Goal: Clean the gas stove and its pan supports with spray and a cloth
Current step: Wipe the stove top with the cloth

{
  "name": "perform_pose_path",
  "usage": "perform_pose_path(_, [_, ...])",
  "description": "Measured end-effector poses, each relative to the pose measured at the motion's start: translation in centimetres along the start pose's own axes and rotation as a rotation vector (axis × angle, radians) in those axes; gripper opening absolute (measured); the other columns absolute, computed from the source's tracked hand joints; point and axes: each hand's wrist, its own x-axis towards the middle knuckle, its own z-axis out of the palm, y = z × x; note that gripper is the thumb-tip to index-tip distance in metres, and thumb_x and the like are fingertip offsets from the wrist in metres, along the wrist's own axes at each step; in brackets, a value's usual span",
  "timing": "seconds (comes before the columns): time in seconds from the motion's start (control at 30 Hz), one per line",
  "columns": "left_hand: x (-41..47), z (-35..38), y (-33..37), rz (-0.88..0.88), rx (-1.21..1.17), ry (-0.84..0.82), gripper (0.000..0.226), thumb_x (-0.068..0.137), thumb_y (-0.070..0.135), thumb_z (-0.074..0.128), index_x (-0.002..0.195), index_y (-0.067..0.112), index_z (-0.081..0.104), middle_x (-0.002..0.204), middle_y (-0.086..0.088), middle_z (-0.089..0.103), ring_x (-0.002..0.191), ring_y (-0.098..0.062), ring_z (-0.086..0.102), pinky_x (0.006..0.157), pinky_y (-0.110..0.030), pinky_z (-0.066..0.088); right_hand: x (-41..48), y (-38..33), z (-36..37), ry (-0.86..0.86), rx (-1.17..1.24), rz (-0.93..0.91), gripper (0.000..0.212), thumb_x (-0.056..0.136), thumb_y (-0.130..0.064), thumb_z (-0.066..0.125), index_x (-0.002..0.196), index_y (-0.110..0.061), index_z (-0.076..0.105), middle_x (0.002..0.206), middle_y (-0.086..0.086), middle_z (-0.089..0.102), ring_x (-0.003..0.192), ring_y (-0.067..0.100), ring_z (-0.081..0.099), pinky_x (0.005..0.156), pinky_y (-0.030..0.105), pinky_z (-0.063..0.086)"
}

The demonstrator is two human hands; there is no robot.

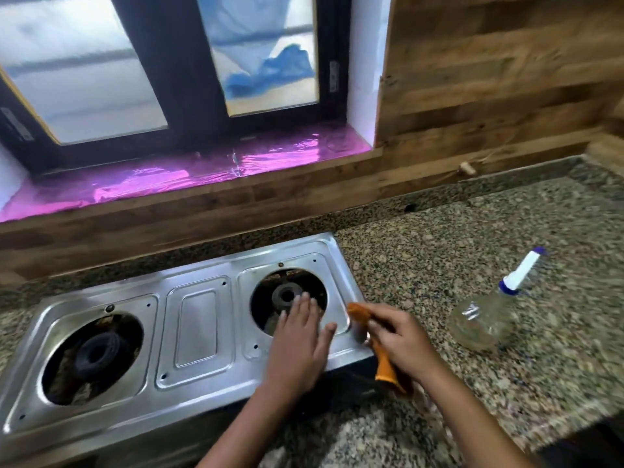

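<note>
A steel two-burner gas stove (pixel 199 329) sits on the granite counter, with no pan supports on it. The left burner (pixel 96 356) and right burner (pixel 287 295) lie bare in their round openings. My left hand (pixel 300 339) rests flat, fingers apart, on the stove top over the right burner's near edge. My right hand (pixel 398 336) grips an orange cloth (pixel 385 363) at the stove's right front corner; one end pokes out above the fingers, the other hangs below. A clear spray bottle (pixel 486 322) with a white and blue nozzle lies tilted on the counter to the right.
The granite counter (pixel 456 238) stretches right and behind the stove. A wood-panelled wall (pixel 489 79) rises at the back. A window with a pink foil-covered sill (pixel 189 173) is above the stove. A small cork-like piece (pixel 467 168) lies by the wall.
</note>
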Motion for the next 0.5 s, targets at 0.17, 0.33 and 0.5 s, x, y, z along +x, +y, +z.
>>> perform_pose_path(0.17, [-1.1,5.0,5.9,0.407,-0.019,-0.084,0.080,0.094,0.064,0.002,0.153,0.014,0.023,0.161,-0.001,0.010,0.150,-0.015,0.001,0.122,-0.038,0.006,-4.0,6.4,-4.8,0.415,-0.023,0.283,0.036,0.090,-0.001,0.062,0.121,-0.018,0.067,0.113,-0.008,0.067,0.107,0.005,0.061,0.092,0.018,0.041])
perform_pose_path(0.33, [-2.4,10.6,8.9,0.610,0.085,-0.351,0.061,0.099,0.049,0.029,0.143,0.010,0.044,0.154,-0.006,0.032,0.146,-0.018,0.024,0.117,-0.039,0.024,-6.6,12.2,-5.5,0.413,-0.249,0.394,0.034,0.083,-0.003,0.070,0.116,-0.011,0.070,0.114,0.003,0.071,0.108,0.016,0.064,0.091,0.017,0.039])
perform_pose_path(0.5, [-3.4,15.1,7.9,0.537,0.201,-0.498,0.063,0.098,0.044,0.036,0.145,0.002,0.038,0.153,-0.017,0.035,0.142,-0.028,0.034,0.114,-0.035,0.030,-7.9,14.9,-5.2,0.210,-0.360,0.355,0.038,0.087,-0.013,0.070,0.125,-0.009,0.065,0.128,0.004,0.063,0.122,0.018,0.055,0.104,0.023,0.038])
